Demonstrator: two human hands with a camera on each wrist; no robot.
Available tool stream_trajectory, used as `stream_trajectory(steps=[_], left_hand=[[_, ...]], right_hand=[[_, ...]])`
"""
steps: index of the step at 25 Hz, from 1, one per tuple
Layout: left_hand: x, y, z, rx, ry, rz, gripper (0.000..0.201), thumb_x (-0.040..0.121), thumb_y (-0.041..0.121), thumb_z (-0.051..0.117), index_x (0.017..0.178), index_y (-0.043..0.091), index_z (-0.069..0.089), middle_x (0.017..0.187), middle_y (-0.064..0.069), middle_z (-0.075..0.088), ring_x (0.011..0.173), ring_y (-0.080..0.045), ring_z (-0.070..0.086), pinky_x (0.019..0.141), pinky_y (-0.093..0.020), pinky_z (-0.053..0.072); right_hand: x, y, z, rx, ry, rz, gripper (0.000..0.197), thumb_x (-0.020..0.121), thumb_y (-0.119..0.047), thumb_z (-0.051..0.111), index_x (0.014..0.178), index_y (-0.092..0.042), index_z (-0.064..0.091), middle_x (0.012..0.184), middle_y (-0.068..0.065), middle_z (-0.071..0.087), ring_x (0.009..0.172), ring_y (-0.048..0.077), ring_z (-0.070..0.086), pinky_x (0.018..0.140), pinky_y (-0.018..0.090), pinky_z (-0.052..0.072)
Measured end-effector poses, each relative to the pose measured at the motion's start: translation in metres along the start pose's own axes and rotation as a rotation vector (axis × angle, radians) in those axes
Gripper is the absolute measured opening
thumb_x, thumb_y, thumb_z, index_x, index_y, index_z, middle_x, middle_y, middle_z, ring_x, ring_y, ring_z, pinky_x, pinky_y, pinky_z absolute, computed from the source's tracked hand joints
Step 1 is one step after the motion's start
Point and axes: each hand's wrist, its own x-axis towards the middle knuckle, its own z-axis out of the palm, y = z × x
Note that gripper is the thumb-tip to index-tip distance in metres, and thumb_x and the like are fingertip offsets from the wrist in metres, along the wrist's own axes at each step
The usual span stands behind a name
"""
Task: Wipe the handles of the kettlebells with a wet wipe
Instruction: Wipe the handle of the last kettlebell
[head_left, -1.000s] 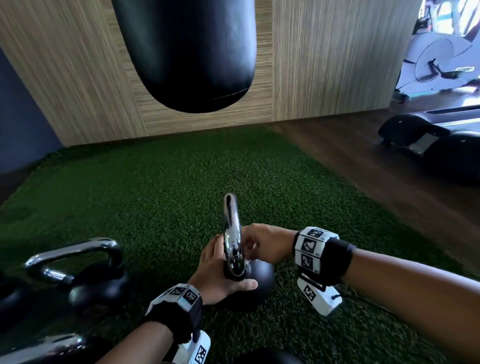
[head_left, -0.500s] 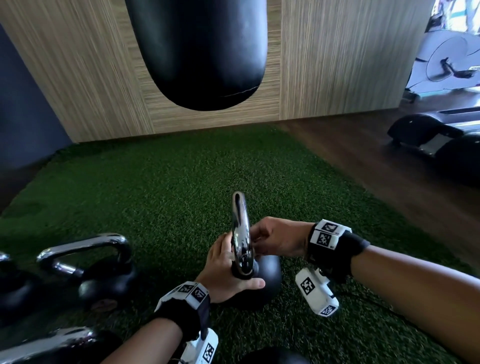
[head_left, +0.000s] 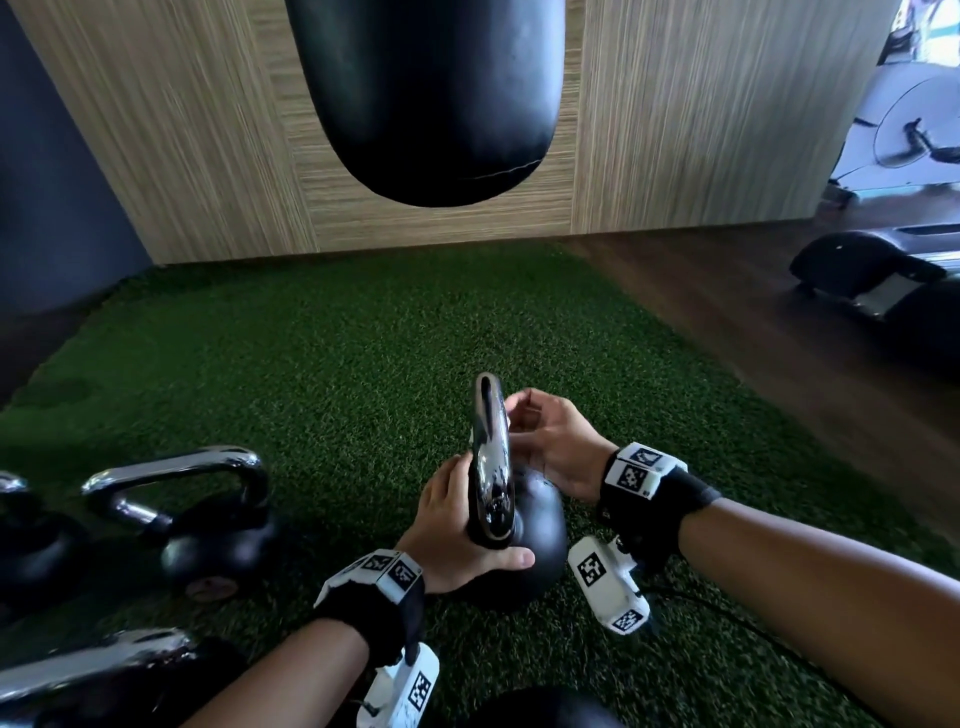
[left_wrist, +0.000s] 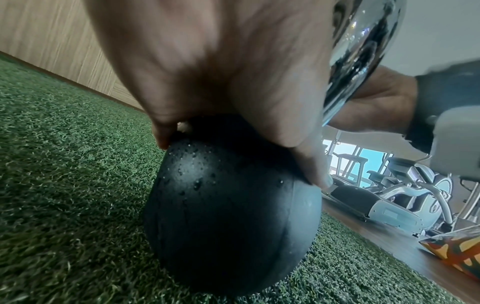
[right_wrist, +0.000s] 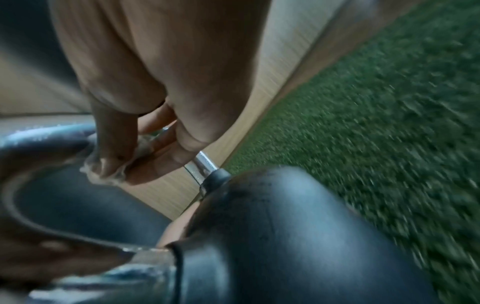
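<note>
A: Where is the kettlebell (head_left: 524, 551) you're working on?

B: On the green turf (head_left: 337, 364), right under your hands. Your left hand (head_left: 457, 530) cups the black ball, thumb across its front, steadying it.

A: And the wipe?

B: Your right hand (head_left: 550, 447) has its fingers curled, pinching the wet wipe (right_wrist: 109, 170) against the chrome handle (head_left: 491, 467), on the side away from your left hand.

A: How do I do this well?

B: Keep the ball pinned, wrap the wipe round the bar, and run it over the arch and down both legs. More kettlebells (head_left: 208, 519) wait beyond your left hand.
</note>
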Motion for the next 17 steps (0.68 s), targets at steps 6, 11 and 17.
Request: stream_trajectory(steps=[6,11,17], left_hand=[[0.0,-0.001,-0.002,-0.035,0.008,0.023,0.137,0.051,0.07,0.083,0.157,0.025,0.007,0.161,0.0,0.017,0.152,-0.021,0.012,0.125,-0.046,0.017],[-0.001,-0.004,-0.001,-0.031,0.005,0.032,0.142,0.053,0.071,0.084,0.158,0.021,0.002,0.163,-0.002,0.012,0.154,-0.022,0.007,0.126,-0.046,0.014],[0.004,-0.014,0.006,-0.023,0.017,0.035,0.146,0.048,0.082,0.077,0.158,0.024,0.001,0.165,0.0,0.009,0.154,-0.02,0.004,0.127,-0.045,0.011]], right_hand=[[0.015,0.006,0.007,-0.662,0.349,-0.289,0.033,0.069,-0.001,0.082,0.079,-0.018,0.055,0.071,-0.004,0.064,0.061,0.005,0.054,0.063,0.024,0.046],[0.019,0.009,0.009,-0.867,0.523,-0.418,0.038,0.07,-0.021,0.089,0.076,-0.025,0.052,0.064,-0.008,0.064,0.055,-0.009,0.053,0.049,0.006,0.037],[0.036,0.005,0.008,-0.94,0.589,-0.359,0.025,0.079,-0.028,0.081,0.084,-0.021,0.058,0.072,-0.005,0.068,0.056,-0.003,0.052,0.052,0.012,0.036]])
